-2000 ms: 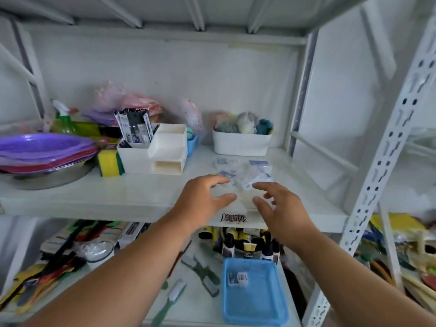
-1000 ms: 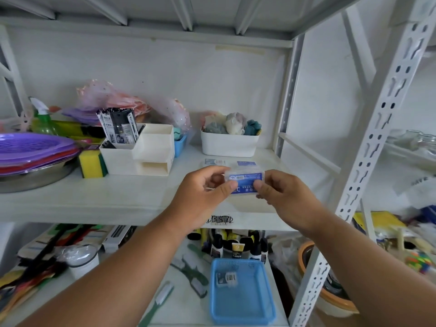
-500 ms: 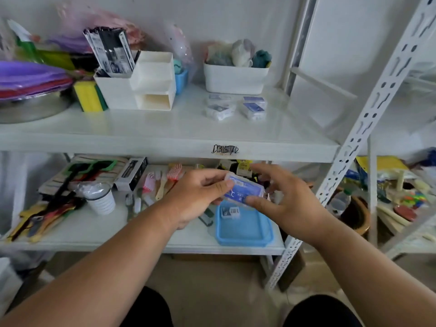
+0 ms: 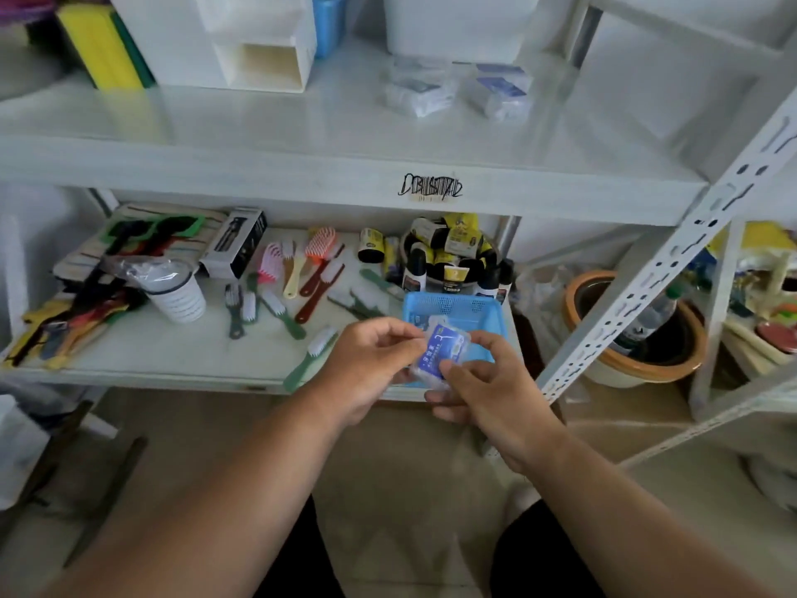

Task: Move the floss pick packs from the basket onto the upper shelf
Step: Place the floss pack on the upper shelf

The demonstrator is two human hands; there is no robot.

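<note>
I pinch one floss pick pack (image 4: 440, 355) between both hands, left hand (image 4: 374, 363) and right hand (image 4: 484, 387), just above the blue basket (image 4: 448, 305), while several packs (image 4: 457, 90) already lie on the upper shelf (image 4: 302, 135) well above them, so I judge the task mostly done.

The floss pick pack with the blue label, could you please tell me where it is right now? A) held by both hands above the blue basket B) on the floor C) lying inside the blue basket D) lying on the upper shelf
A: the left hand and right hand both pinch the floss pick pack in front of the blue basket.
</note>
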